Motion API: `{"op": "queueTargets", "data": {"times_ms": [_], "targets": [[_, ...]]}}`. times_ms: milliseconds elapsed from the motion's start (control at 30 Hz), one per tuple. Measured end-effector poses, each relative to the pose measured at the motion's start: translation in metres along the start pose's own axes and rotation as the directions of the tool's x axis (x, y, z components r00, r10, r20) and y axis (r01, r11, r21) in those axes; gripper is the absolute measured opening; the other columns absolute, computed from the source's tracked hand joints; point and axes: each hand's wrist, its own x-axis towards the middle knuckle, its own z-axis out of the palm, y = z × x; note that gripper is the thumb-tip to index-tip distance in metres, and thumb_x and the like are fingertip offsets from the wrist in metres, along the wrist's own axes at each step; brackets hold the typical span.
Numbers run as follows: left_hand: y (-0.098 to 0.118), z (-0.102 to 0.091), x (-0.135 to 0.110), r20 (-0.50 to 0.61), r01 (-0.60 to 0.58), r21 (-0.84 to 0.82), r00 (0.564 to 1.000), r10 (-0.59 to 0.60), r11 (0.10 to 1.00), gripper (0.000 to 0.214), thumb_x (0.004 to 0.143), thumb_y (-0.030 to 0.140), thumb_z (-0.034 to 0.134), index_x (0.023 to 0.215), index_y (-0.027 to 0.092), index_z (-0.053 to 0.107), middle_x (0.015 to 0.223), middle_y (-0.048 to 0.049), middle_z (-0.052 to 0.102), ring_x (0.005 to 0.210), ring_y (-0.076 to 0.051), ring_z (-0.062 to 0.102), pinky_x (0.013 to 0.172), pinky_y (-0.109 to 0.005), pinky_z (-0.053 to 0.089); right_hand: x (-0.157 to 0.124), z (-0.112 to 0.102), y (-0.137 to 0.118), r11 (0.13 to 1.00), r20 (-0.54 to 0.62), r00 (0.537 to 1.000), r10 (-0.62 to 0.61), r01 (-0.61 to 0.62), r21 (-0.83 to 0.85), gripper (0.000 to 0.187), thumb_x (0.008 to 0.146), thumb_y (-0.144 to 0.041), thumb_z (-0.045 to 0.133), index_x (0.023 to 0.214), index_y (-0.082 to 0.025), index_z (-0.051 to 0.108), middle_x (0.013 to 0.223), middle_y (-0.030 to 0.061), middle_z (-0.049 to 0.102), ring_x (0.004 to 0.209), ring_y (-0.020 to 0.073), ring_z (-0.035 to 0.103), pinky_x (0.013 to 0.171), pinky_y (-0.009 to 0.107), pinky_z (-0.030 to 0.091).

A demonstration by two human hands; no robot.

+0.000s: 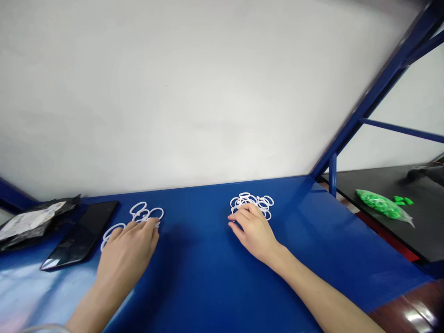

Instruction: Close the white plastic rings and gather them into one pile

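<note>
On the blue table lie two groups of thin white plastic rings. My left hand (126, 247) rests palm down over the near side of the left group of white rings (138, 210). Its fingers bend downward, the tips are hidden behind the hand, and I cannot see whether a ring is gripped. At the front left edge of the right pile of white rings (248, 199), my right hand (255, 231) touches or hovers just over the rings. Its thumb and index finger are apart, with no ring visible between them; the other fingertips are partly hidden.
Left of the rings lies a dark phone-like slab (81, 233), beside a black plastic package (33, 222) with a white label. Blue frame bars (367, 97) rise at the right. Beyond them, a black table (426, 203) bears a clear bag of green pieces (381, 206) and several loose green pieces (402, 200).
</note>
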Motion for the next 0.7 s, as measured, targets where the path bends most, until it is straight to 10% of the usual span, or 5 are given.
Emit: {"op": "queueTargets", "data": {"times_ms": [133, 333, 700], "targets": [[0.011, -0.003, 0.002, -0.120, -0.005, -0.280, 0.992, -0.030, 0.960, 0.045, 0.097, 0.035, 0.035, 0.117, 0.018, 0.071, 0.099, -0.0123, 0.077, 0.097, -0.032, 0.069, 0.085, -0.044, 0.050, -0.004, 0.006, -0.014, 0.993, 0.015, 0.998, -0.056, 0.055, 0.102, 0.016, 0.098, -0.019, 0.063, 0.112, -0.021, 0.072, 0.099, 0.0078, 0.075, 0.101, 0.0265, 0.061, 0.090, 0.044, 0.055], [0.036, -0.002, -0.002, 0.069, 0.095, -0.753, 0.995, -0.065, 0.651, 0.039, 0.093, 0.050, 0.049, 0.116, 0.027, 0.071, 0.101, -0.0054, 0.078, 0.090, -0.026, 0.073, 0.083, -0.034, 0.055, -0.010, 0.016, -0.033, 0.969, 0.103, 0.990, -0.096, 0.069, 0.238, 0.030, 0.100, -0.024, 0.062, 0.129, -0.020, 0.063, 0.125, 0.0084, 0.070, 0.112, 0.0252, 0.063, 0.099, 0.043, 0.053], [0.070, -0.007, -0.012, 0.330, 0.290, -0.924, 0.934, 0.136, 0.250, 0.032, 0.095, 0.051, 0.056, 0.101, 0.023, 0.070, 0.078, -0.0014, 0.070, 0.071, -0.018, 0.063, 0.070, -0.028, 0.052, -0.011, 0.030, -0.043, 0.851, 0.184, 0.982, 0.032, -0.124, 0.510, 0.016, 0.095, -0.020, 0.069, 0.110, -0.021, 0.063, 0.108, 0.0046, 0.074, 0.102, 0.0202, 0.070, 0.094, 0.036, 0.055]]}}
